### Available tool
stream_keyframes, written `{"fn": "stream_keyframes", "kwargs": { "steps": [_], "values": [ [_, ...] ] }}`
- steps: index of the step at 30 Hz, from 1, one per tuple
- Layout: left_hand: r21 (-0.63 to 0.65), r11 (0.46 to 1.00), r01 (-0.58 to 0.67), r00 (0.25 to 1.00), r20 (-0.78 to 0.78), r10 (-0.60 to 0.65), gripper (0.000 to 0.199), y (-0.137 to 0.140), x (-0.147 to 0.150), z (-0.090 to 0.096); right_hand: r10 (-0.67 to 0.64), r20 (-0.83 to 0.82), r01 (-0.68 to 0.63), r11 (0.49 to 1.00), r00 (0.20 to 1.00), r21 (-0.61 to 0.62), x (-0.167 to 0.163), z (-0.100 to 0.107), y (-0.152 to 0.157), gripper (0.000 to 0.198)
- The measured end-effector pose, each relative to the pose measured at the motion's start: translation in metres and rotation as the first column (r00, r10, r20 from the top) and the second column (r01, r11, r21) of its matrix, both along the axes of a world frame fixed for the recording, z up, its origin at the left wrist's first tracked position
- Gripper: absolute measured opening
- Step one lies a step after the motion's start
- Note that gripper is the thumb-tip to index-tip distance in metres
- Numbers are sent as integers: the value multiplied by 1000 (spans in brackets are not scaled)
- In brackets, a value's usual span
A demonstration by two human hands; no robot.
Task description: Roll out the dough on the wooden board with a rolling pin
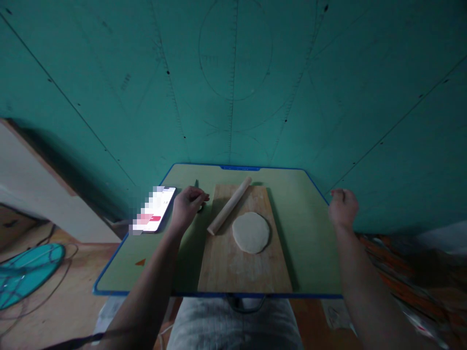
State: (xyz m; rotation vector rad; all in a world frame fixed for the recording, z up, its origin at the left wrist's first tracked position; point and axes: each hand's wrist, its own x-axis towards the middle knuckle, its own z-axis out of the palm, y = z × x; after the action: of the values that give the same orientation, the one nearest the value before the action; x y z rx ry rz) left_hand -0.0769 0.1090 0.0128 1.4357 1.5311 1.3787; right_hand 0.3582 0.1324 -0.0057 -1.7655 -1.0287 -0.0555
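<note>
A flat round of dough lies on a wooden cutting board in the middle of the small table. Beside it, slanting across the board's upper left, rests a wooden rolling pin. My left hand is left of the board, its fingers pressed together; whatever they may hold is hidden. A thin dark green tip shows just behind that hand. Out at the table's right edge, apart from the board, my right hand is curled closed with nothing visible in it.
A lit phone, partly blurred out, lies at the table's left. Nearer the front is a small orange triangle. The pale green folding table has a blue rim and stands against a teal wall. Cables and a turquoise oval are on the floor.
</note>
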Motion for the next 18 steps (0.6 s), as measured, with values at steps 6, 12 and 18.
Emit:
{"fn": "stream_keyframes", "kwargs": {
  "steps": [6,12,18],
  "values": [
    [-7,1000,24,992,124,-23,23,1,2,-1,-7,10,7,1000,1000,-15,-8,3,-1,25],
    [-23,997,78,973,221,-71,36,0,1,0,9,9,-9,1000,1000,-7,-8,0,0,27],
    [-37,999,32,972,233,-22,42,2,1,-1,39,19,-39,999,999,-2,-6,-4,2,28]
  ]
}}
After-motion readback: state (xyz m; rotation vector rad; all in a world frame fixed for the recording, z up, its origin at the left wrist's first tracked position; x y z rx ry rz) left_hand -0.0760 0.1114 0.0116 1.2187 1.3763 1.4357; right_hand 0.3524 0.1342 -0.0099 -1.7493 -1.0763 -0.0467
